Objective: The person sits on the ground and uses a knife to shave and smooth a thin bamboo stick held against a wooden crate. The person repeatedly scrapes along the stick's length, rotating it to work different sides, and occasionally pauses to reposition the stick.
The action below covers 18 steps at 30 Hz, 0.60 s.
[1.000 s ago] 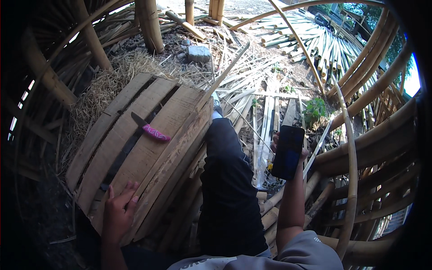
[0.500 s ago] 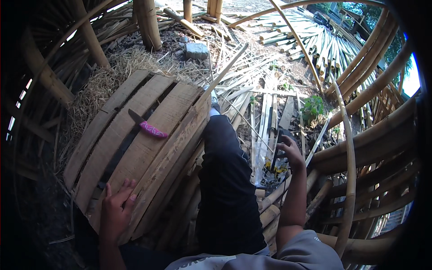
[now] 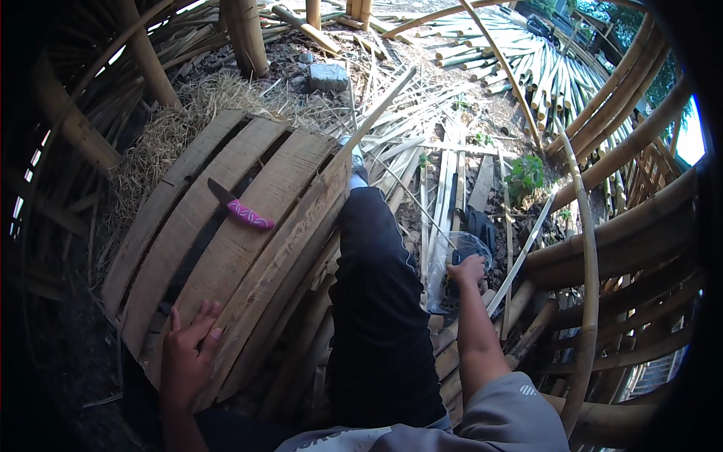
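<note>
My left hand [image 3: 188, 350] lies with fingers spread on the near end of a slatted wooden crate [image 3: 233, 256]. It holds nothing. Further along the slats rests a knife [image 3: 247, 214] with a dark blade and a pink patterned handle, apart from both hands. Out to the right, beyond my leg, my right hand [image 3: 470, 270] is at a clear plastic bag [image 3: 437, 282], its fingers curled in and partly hidden. It seems to grip the bag; most of the bag's contents are out of sight. Just past that hand lies a black object [image 3: 480, 226] of unclear kind.
My bent leg [image 3: 384, 301] stands between crate and bag. Bamboo poles [image 3: 625, 233] form a frame on the right, with a thin upright pole [image 3: 584, 286] near my right arm. Split strips [image 3: 444, 188], straw [image 3: 196, 113] and a grey block [image 3: 329, 77] lie ahead.
My right hand has come down and left, from raised above the bag onto it, and its fingers have curled. The left hand stays on the crate.
</note>
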Each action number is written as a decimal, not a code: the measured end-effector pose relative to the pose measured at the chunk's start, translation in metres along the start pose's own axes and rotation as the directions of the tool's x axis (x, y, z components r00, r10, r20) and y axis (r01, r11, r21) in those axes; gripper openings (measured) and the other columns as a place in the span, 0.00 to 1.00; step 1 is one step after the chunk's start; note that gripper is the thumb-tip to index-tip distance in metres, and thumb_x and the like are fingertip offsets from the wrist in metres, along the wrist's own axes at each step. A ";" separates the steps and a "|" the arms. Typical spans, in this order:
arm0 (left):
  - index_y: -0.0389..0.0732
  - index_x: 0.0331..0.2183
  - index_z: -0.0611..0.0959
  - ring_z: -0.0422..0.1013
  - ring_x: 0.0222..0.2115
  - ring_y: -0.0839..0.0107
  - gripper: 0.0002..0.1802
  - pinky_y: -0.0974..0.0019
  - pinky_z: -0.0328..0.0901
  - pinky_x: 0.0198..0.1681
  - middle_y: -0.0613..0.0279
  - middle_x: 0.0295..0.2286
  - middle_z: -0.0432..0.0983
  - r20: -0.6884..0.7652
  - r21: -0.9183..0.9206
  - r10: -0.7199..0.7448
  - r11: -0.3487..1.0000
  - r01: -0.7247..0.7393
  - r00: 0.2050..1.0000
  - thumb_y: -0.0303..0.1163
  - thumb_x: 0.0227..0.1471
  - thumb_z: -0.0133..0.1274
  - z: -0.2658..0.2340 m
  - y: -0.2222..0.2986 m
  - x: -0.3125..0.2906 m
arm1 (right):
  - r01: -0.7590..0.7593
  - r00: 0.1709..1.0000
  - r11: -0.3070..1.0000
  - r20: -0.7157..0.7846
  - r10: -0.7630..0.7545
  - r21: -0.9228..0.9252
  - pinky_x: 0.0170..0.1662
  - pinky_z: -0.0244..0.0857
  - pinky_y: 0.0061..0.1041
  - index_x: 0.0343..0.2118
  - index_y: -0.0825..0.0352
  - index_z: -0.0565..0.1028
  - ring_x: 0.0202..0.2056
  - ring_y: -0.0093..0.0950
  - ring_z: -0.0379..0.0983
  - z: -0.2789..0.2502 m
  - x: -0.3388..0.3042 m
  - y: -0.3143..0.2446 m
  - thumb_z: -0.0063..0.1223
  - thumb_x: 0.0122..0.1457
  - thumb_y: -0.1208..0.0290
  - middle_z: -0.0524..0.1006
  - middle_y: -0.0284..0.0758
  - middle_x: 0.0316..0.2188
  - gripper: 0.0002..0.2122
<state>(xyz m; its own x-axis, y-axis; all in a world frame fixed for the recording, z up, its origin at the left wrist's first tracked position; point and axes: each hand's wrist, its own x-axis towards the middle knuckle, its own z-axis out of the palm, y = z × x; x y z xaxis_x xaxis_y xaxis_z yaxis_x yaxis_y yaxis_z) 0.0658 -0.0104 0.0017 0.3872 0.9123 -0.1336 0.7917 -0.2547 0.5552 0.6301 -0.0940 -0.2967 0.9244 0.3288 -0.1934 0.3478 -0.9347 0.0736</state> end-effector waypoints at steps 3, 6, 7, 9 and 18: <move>0.34 0.52 0.81 0.67 0.60 0.54 0.19 0.40 0.38 0.71 0.49 0.51 0.78 0.006 -0.006 -0.002 1.000 0.002 1.000 0.30 0.61 0.51 -0.001 0.003 0.002 | 0.022 0.995 1.000 -0.092 -0.023 -0.017 0.50 0.76 0.40 0.58 0.68 0.66 0.54 0.44 0.71 0.015 -0.002 -0.001 0.72 0.44 0.45 0.65 0.48 0.57 0.43; 0.34 0.52 0.81 0.66 0.60 0.54 0.19 0.40 0.38 0.71 0.49 0.51 0.78 0.007 -0.014 -0.011 1.000 0.011 1.000 0.31 0.61 0.51 -0.001 0.003 0.002 | 0.028 0.988 0.997 -0.157 -0.017 0.068 0.51 0.73 0.47 0.58 0.63 0.69 0.56 0.47 0.67 0.021 -0.011 -0.009 0.69 0.48 0.46 0.62 0.48 0.59 0.38; 0.34 0.52 0.81 0.66 0.60 0.54 0.19 0.40 0.38 0.71 0.49 0.51 0.78 0.007 -0.017 -0.015 1.000 0.016 1.000 0.31 0.61 0.51 -0.001 0.003 0.001 | 0.024 0.986 0.993 -0.167 -0.005 0.113 0.53 0.72 0.50 0.58 0.62 0.70 0.57 0.47 0.65 0.021 -0.015 -0.012 0.67 0.49 0.46 0.61 0.48 0.60 0.36; 0.34 0.52 0.81 0.66 0.60 0.54 0.19 0.40 0.38 0.71 0.49 0.51 0.77 0.012 -0.008 -0.012 1.000 0.013 1.000 0.31 0.61 0.51 -0.002 0.002 0.001 | -0.002 0.998 0.979 -0.060 0.014 0.203 0.57 0.64 0.58 0.55 0.62 0.74 0.60 0.49 0.61 0.016 -0.021 -0.019 0.66 0.49 0.42 0.60 0.47 0.61 0.35; 0.35 0.53 0.81 0.66 0.61 0.54 0.19 0.40 0.37 0.71 0.49 0.52 0.77 0.014 -0.014 -0.013 1.000 0.013 1.000 0.30 0.61 0.51 -0.002 0.004 0.001 | -0.202 0.970 0.970 0.164 0.179 0.135 0.65 0.43 0.70 0.55 0.63 0.77 0.69 0.55 0.42 0.002 -0.025 -0.057 0.67 0.46 0.38 0.44 0.45 0.71 0.38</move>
<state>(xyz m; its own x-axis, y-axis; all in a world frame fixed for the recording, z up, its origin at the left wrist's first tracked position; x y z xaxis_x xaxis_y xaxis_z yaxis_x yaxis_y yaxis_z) 0.0680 -0.0097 0.0054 0.3836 0.9109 -0.1522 0.7902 -0.2384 0.5646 0.5864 -0.0492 -0.2984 0.9335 0.1293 -0.3344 0.1296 -0.9913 -0.0215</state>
